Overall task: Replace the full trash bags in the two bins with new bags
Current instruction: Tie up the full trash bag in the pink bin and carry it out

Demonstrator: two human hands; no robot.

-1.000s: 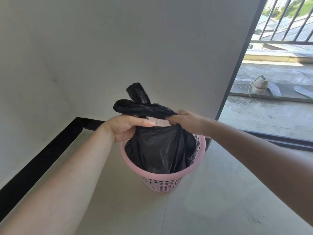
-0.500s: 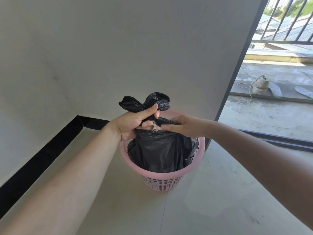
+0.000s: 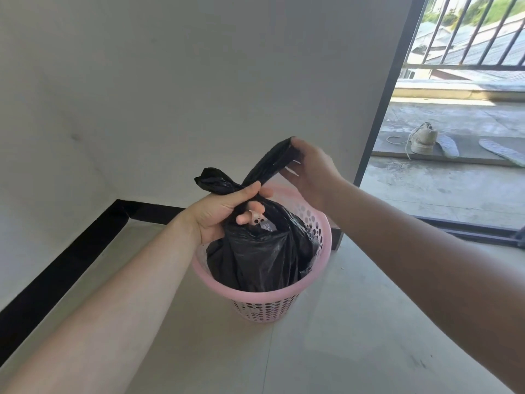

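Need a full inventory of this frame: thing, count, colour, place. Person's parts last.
trash bag: 1, black, inside the bin, top gathered and pulled up
bin: 1, pink perforated, on the floor near the wall corner
baseboard: 1, black, along the foot of the walls
door frame: 1, black, right of the wall
shoe: 1, beige, outside on the ledge
insoles: 2, pale grey, right of the shoe
railing: 1, dark, far edge of the balcony
left hand: 1, shut around the bag's neck
right hand: 1, pinching one bag end, pulled up and right
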